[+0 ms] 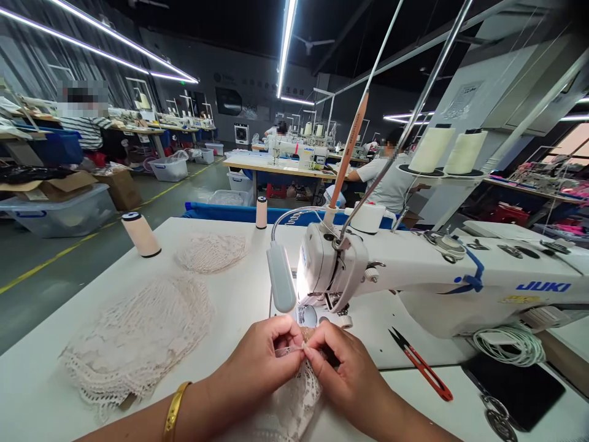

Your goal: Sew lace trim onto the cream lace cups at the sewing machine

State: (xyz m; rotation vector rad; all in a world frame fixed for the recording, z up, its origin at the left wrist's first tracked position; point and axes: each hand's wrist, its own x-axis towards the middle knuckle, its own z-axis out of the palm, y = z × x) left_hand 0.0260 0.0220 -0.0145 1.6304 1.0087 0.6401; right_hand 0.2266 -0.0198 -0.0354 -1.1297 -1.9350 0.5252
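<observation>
Both hands worked at the tabletop's near edge: left hand (264, 362) and right hand (343, 368) had fingertips pinched shut on a lace piece (294, 399), just in front of the sewing machine (414, 276). Risk judged: fingers sat near the needle; a slipped pinch could snag lace. Snips (421, 365) lay close by the right wrist.

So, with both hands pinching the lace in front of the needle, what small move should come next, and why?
Probably slide the lace piece forward under the presser foot. Both the left hand and the right hand pinch its edge just short of the sewing machine, whose lamp lights that spot.
</observation>
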